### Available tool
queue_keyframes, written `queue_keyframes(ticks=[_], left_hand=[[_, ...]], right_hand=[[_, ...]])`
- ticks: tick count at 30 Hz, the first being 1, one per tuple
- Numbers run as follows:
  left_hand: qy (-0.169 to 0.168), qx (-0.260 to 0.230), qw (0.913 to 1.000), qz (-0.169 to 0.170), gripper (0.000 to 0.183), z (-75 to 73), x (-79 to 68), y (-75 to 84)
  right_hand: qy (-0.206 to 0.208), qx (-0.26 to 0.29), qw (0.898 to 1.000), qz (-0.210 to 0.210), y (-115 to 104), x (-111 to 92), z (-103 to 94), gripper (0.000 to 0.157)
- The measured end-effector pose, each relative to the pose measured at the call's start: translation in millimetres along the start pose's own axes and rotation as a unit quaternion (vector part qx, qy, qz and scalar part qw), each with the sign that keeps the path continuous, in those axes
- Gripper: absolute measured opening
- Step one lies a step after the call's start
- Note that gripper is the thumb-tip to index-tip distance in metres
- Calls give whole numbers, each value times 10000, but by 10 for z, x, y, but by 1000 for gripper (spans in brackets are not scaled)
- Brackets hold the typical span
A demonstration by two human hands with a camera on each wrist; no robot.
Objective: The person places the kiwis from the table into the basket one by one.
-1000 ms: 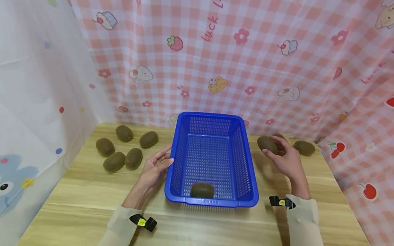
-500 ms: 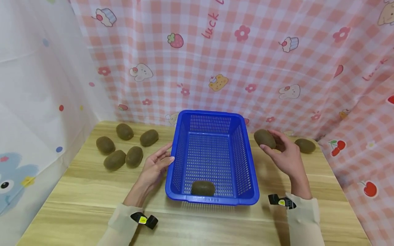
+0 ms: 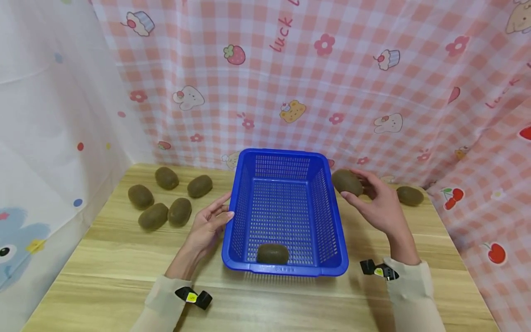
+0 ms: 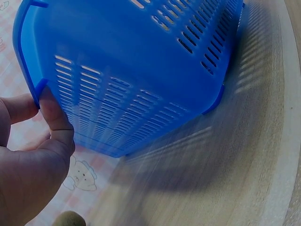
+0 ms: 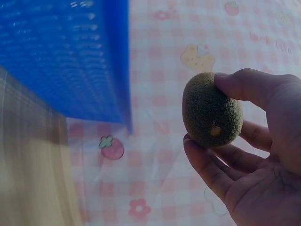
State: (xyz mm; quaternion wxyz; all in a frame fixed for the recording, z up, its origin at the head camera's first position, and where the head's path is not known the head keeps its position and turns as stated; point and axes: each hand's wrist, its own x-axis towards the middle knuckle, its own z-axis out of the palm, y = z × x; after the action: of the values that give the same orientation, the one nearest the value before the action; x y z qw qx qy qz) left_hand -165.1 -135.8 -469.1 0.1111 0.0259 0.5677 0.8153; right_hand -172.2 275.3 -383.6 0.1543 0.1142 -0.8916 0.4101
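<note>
A blue plastic basket (image 3: 286, 269) with slotted walls stands mid-table, one kiwi (image 3: 272, 254) lying inside at its near end. My left hand (image 3: 209, 226) pinches the basket's left rim between thumb and fingers, as the left wrist view shows with the rim (image 4: 29, 70) caught there. Just right of the basket, my right hand (image 3: 379, 203) holds another kiwi (image 3: 347, 182) between thumb and fingertips. In the right wrist view this fuzzy brown kiwi (image 5: 211, 110) is raised beside the basket's wall (image 5: 94, 61), one end facing the camera.
Several kiwis (image 3: 153, 216) lie grouped on the wooden table (image 3: 103, 272) to the left of the basket. A single kiwi (image 3: 410, 196) rests at the far right, behind my right hand. A pink checked cloth (image 3: 265, 92) hangs along the table's back edge.
My right hand has lifted its kiwi from the right-hand kiwis and carried it left, close to the basket's right rim. My left hand has stayed on the left rim.
</note>
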Motion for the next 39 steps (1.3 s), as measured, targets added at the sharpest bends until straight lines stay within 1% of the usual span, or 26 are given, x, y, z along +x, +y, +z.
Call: queue_keyframes(ticks=[5,13,26,29,34,39], left_hand=[[-25,-28,10000,-19,65,3,4,-4],[-16,-67,10000,-7,65,0,5,-11],[3,11,10000,-41,65,-10,-9,-7],[1,24,10000,-44,66,-16,-16,-11],[-8,-27,10000,-29,66,-7,-19,-16],[27,-101,9999,-20,65,7,-10,-9]], right_hand=[[-215,-106,9995,-227,-119,60,-4,57],[-513,-332,9969,-499,-242,146,15,56],[-1043,-186,9902,-913,-384,216,182,56],[-1200,-150,9880,-956,-434,217,222,57],[-1399,-209,9857,-915,-504,211,280,59],[-1621,-200,9819,-954,-549,224,339,58]])
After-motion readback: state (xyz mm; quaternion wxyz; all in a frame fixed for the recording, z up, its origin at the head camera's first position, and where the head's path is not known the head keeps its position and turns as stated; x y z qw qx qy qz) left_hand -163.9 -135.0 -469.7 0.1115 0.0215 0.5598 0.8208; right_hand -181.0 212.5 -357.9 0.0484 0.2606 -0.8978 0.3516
